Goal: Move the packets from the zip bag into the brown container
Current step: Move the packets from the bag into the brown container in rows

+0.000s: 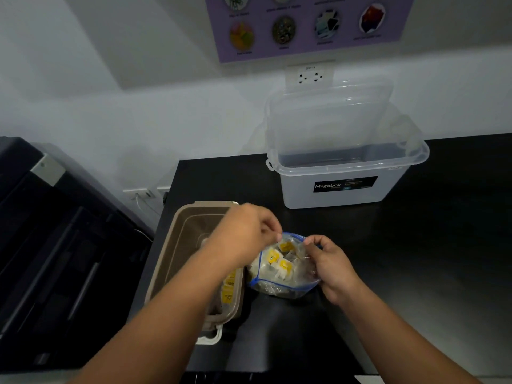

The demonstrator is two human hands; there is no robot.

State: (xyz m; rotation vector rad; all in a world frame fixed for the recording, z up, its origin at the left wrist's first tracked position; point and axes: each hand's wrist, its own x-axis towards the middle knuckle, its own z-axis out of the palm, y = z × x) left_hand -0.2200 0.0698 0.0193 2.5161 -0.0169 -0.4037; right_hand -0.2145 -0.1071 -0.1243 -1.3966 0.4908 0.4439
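Worktop point(415, 245): black, glossy, spanning centre to right edge.

Zip bag point(279, 284): clear, blue zip line, lying on the worktop just right of the brown container, close against its right wall. Mouth turned to the far side and held apart.

Packets point(273, 257): small, white with yellow labels, heaped inside the zip bag, several showing at the mouth.

Brown container point(169, 261): rectangular, uncovered, at the near-left part of the worktop. Pale latch at the near end. Crossed in part by the left forearm.

Further packets point(229, 289): same yellow labels, set against the inner right wall of the brown container, toward its near end.

Left grip point(243, 231): above the far-right corner of the brown container, fingertips drawn together and pinching the left edge of the bag mouth.

Right grip point(331, 266): just right of the zip bag, thumb and fingers curled, pinching the right edge of the bag mouth.

Clear box point(343, 187): translucent, black "Megabox" label on the near face, far on the worktop, well apart from the zip bag. Lid point(329, 115) raised, leaning toward the wall.

Wall socket point(309, 76): white, double, just above the lid.

Poster point(304, 26): purple, round pictures with captions too blurred to read, above the wall socket.

Dark machine point(55, 245): black, left of the worktop, kind not discernible.
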